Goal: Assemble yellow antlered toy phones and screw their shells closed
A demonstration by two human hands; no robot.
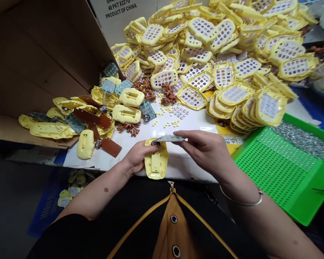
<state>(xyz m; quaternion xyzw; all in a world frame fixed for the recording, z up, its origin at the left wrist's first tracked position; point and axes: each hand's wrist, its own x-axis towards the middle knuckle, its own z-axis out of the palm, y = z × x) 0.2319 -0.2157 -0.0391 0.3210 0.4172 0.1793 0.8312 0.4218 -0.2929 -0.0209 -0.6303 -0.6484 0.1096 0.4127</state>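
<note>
My left hand (pixel 136 157) grips a yellow plastic shell half (pixel 156 165) by its left side, the inner face with small posts turned up. Between the thumb and fingers of my right hand (pixel 202 145) is the right end of a circuit board (pixel 170 138), seen nearly edge-on above the shell's far end. Its left end lies close to my left thumb, with dark wire visible there. Whether the board touches the shell I cannot tell. Just beyond my hands lie small yellow pieces (pixel 175 123) and brown rubbery parts (pixel 128 128).
A large heap of yellow shells with white perforated panels (pixel 202 28) fills the back. Stacked shells (pixel 270 106) stand right, beside a green basket (pixel 259 172) holding small metal screws. At left, an open cardboard box (pixel 43 54) holds yellow shells, boards (pixel 75 122) and wired round speakers (pixel 103 108).
</note>
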